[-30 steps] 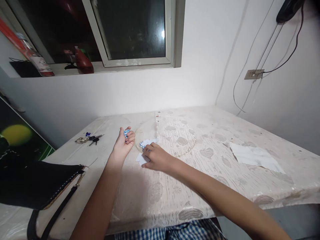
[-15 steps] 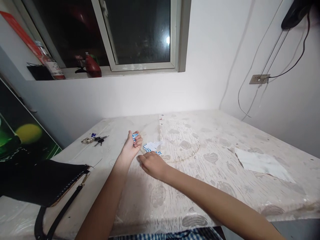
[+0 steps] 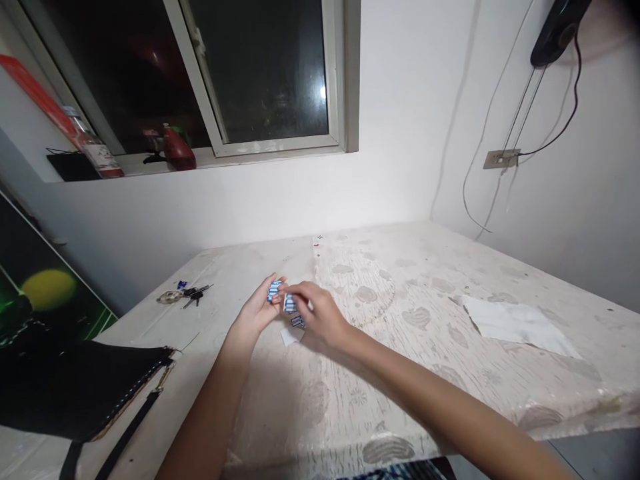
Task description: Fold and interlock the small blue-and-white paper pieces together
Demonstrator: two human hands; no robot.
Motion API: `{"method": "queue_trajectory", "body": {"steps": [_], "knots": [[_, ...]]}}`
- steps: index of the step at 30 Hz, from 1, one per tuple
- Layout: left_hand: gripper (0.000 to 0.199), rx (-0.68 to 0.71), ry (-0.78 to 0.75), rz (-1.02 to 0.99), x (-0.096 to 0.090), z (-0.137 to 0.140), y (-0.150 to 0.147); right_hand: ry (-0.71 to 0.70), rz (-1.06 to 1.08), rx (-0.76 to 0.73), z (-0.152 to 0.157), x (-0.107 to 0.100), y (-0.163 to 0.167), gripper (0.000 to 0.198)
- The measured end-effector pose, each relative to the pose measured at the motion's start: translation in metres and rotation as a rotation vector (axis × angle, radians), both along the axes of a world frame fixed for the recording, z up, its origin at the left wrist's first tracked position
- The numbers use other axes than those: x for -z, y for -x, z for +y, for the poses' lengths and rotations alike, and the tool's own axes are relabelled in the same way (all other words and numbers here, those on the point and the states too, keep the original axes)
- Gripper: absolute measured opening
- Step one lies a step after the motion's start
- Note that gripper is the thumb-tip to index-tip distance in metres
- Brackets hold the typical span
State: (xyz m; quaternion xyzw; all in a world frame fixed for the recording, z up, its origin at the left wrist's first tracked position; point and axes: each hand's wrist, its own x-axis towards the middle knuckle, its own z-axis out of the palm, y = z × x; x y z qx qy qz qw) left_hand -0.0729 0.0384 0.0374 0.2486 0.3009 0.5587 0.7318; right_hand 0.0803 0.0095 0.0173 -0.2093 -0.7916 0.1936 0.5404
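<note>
My left hand (image 3: 256, 308) is closed round small blue-and-white printed pieces (image 3: 274, 291) that look like paper or card. Close beside it, my right hand (image 3: 321, 312) pinches another blue-and-white piece (image 3: 289, 303) between thumb and fingers. Just below the right fingers is a further printed piece (image 3: 298, 322), partly hidden by the hand. A white scrap (image 3: 291, 336) lies on the table under both hands. The print is too small to read.
The table (image 3: 320, 400) has a patterned cover. A black bag (image 3: 85, 387) with a strap lies at left, and keys (image 3: 196, 293) beyond it. A white cloth or paper sheet (image 3: 520, 327) lies at right. A wall and window stand behind.
My right hand has risen from the table to beside my left hand, with a printed piece in its fingers. The loose pieces on the table are arranged differently. The view has shifted slightly.
</note>
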Motion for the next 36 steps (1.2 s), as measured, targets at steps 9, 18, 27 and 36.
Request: {"method": "queue_trajectory", "body": {"steps": [9, 18, 27, 36], "knots": [[0.013, 0.065, 0.14, -0.007, 0.012, -0.01, -0.042, 0.518, 0.251, -0.018, 0.033, -0.006, -0.02, 0.025], [0.009, 0.097, 0.181, 0.135, 0.024, -0.017, -0.058, 0.582, -0.135, 0.172, 0.029, -0.001, -0.022, 0.024], [0.006, 0.087, 0.181, 0.097, 0.028, -0.017, -0.057, 0.479, -0.228, 0.271, 0.024, 0.011, -0.014, 0.03], [0.023, -0.061, 0.147, -0.14, 0.001, -0.008, -0.016, 0.331, -0.356, 0.278, 0.03, 0.011, -0.019, 0.027]]}}
